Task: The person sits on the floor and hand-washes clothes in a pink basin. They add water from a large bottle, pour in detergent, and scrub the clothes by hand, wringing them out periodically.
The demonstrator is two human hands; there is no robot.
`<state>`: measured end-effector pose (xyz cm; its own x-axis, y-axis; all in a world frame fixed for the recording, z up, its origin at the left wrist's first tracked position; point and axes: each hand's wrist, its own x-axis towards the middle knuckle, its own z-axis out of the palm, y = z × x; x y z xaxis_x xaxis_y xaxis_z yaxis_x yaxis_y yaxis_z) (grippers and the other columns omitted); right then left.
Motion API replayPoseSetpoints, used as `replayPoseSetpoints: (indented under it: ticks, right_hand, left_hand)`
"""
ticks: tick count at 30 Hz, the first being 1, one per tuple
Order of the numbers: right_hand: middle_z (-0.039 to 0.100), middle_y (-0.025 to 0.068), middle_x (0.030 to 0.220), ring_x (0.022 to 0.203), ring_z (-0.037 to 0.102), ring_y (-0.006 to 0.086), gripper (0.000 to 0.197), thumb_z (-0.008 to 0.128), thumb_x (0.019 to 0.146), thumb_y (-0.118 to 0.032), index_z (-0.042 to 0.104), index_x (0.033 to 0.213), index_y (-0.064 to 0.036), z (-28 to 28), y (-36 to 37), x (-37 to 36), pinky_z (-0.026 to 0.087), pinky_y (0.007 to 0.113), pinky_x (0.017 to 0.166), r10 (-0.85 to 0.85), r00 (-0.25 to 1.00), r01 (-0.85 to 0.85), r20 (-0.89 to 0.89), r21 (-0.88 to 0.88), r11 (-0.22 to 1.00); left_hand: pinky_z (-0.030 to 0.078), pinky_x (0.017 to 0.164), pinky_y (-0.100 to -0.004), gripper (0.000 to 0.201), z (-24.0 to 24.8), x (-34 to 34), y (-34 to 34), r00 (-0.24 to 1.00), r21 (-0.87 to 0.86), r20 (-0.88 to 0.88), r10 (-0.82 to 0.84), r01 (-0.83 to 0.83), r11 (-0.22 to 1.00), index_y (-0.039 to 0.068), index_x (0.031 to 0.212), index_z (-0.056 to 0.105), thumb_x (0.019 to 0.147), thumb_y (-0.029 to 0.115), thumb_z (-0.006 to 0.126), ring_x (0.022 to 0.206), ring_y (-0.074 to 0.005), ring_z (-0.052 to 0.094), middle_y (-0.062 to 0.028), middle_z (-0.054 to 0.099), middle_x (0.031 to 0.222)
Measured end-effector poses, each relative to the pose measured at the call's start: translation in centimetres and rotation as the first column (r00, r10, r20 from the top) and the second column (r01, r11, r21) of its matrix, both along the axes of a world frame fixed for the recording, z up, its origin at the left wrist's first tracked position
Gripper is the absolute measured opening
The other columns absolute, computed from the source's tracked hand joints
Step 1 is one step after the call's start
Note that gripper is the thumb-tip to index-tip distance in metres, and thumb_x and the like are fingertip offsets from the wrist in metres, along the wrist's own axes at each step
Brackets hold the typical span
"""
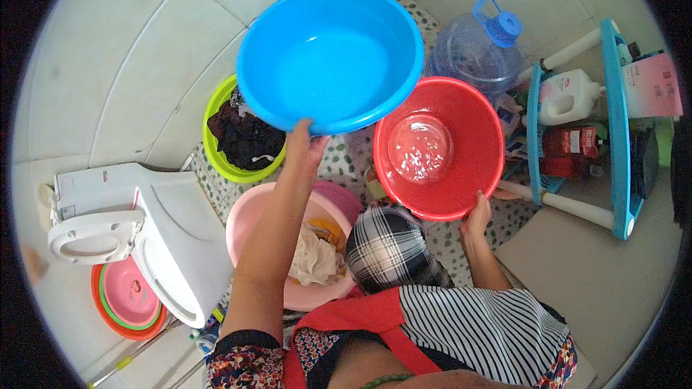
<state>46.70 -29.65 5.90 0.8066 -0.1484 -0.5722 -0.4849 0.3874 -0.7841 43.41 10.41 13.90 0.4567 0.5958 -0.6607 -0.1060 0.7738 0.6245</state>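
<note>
Pale tiled walls enclose a green-spotted floor, much of it hidden beneath the things. The blue basin is held up, overlapping the lime-green tub and the red basin; whether the basins touch, I cannot tell. Clear water pools in the red one. A forearm covers part of the pink basin. The left grip closes on the blue near rim, the right grip on the red; both sets of fingers are mostly hidden.
</note>
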Motion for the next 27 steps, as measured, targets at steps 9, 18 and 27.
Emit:
replayPoseSetpoints:
  ticks: [9, 18, 27]
  right_hand:
    - [0.046, 0.0138, 0.123, 0.112, 0.047, 0.0222, 0.045, 0.059, 0.086, -0.009, 0.039, 0.125, 0.0011, 9.4, 4.4, 7.5, 0.04, 0.034, 0.094, 0.418, 0.755, 0.026, 0.505, -0.66, 0.75]
    - [0.052, 0.0236, 0.119, 0.106, 0.053, 0.0368, 0.066, 0.07, 0.076, -0.023, 0.039, 0.129, 0.0012, 16.1, 15.8, 28.4, 0.042, 0.042, 0.09, 0.762, 0.561, 0.394, 0.323, -0.914, 0.097]
    - [0.064, 0.0085, 0.077, 0.066, 0.059, 0.0167, 0.038, 0.063, 0.083, -0.021, 0.054, 0.115, -0.0036, 20.4, 13.7, 31.0, 0.045, 0.029, 0.058, 0.597, 0.65, 0.229, 0.471, -0.87, 0.438]
  left_hand:
    - [0.048, 0.091, -0.0527, 0.055, -6.6, 7.1, -1.4, 0.985, -0.25, 0.172, 0.016, 0.028, 0.968, 0.0, 0.132, 0.027, 0.084, 0.004, 0.051, 0.114, -0.0382, 0.046, -0.0233, 0.038, 0.127]
    - [0.053, 0.084, -0.0484, 0.049, -9.0, 14.8, -2.4, 0.995, -0.255, 0.101, -0.026, 0.051, 0.965, 0.0, 0.129, 0.03, 0.087, 0.008, 0.055, 0.109, -0.0368, 0.049, -0.0216, 0.041, 0.124]
    - [0.054, 0.082, -0.0426, 0.039, -7.9, 17.4, -3.7, 0.991, -0.207, 0.042, -0.126, 0.132, 0.969, 0.004, 0.123, 0.038, 0.088, 0.008, 0.055, 0.105, -0.0321, 0.053, -0.0169, 0.047, 0.12]
